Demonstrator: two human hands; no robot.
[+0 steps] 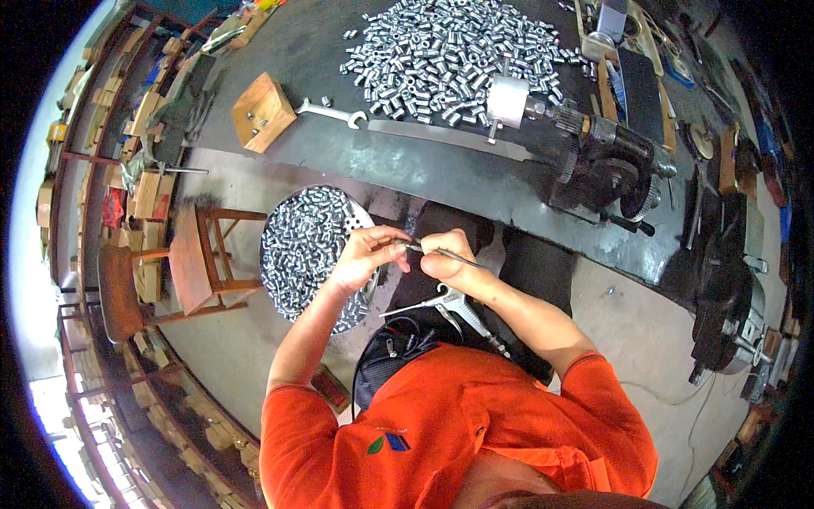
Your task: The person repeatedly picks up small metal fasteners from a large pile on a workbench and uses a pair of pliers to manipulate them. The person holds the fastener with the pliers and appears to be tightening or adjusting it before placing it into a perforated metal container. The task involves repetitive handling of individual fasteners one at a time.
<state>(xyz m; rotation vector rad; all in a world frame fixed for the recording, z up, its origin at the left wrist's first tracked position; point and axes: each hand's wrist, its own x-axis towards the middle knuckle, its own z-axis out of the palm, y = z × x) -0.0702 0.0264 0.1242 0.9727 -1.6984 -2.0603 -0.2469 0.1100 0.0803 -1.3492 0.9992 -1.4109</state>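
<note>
My left hand [371, 253] is closed in a pinch in front of my chest, beside the round basin. Close to its right, my right hand [449, 252] grips a thin dark rod-shaped tool [462, 258], whose tip reaches to my left fingertips. Whatever small piece my left fingers hold is too hidden to make out. The basin, with a perforated metal edge [360, 219], is heaped with short silvery metal sleeves [307, 246]. Below my hands, a silver air blow gun [458, 309] lies over my lap.
A large pile of similar sleeves [449, 59] covers the far bench [398, 161]. An open-end wrench [332, 112] and a wooden box [264, 114] lie left of it. A geared machine [610, 161] stands at the right. A wooden chair [191, 259] is at my left.
</note>
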